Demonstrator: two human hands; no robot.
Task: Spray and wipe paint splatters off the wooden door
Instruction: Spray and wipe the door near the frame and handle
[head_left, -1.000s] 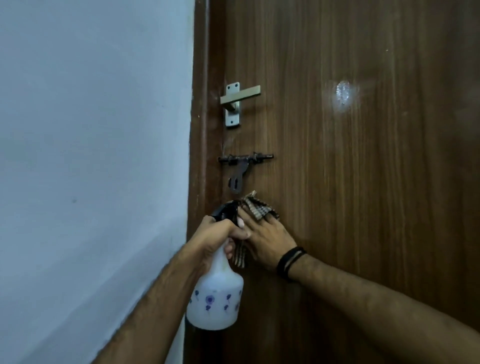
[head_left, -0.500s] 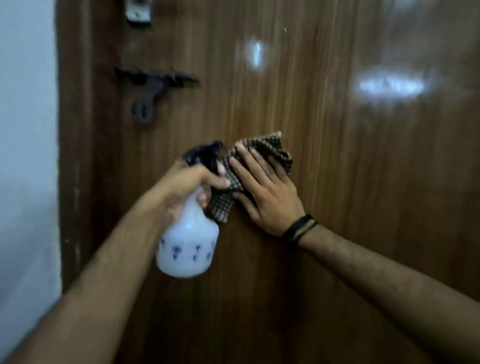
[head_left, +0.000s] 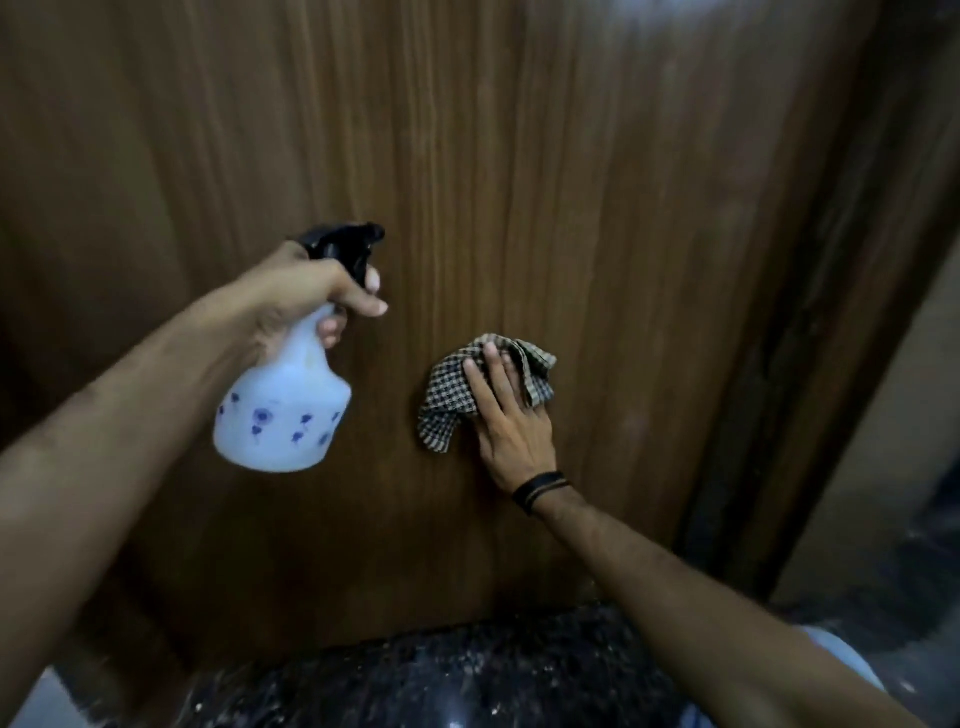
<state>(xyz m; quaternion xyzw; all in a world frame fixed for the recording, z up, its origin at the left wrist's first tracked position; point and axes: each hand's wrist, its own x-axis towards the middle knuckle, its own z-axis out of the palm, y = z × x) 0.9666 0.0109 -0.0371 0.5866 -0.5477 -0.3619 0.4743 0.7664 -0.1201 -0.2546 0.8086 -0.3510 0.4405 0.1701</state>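
Wiping low on the wooden door (head_left: 519, 182): right hand (head_left: 511, 421) lies flat, fingers straight and close together, pressing a checked cloth (head_left: 452, 384) against the panel. Cloth is bunched, part under the palm, a loose flap hanging lower left of the fingers. Left hand (head_left: 306, 291) curls round the neck of a white spray bottle (head_left: 283, 410) with blue flower print, one finger on the trigger under the black spray head (head_left: 345, 247); nozzle points toward the door, up and left of the cloth, held off the surface. Bottle and cloth are apart, bare wood between them. A black band (head_left: 540, 488) sits on the right wrist. Dark speckled floor (head_left: 415, 675) shows below the door's bottom edge; door frame (head_left: 810, 312) to the right.

No paint splatters can be made out around the cloth; frame is soft, so I cannot tell if any remain there.

Judgement on doing this step well: keep the palm flat and pressure even, rub along the vertical grain, not across. Refold so the loose flap doesn't drag and smear. Aim any spray just beside the cloth, not onto the hand, and wipe before drips run down to the floor. Keep the bottle clear of the door so the nozzle doesn't knock the finish.
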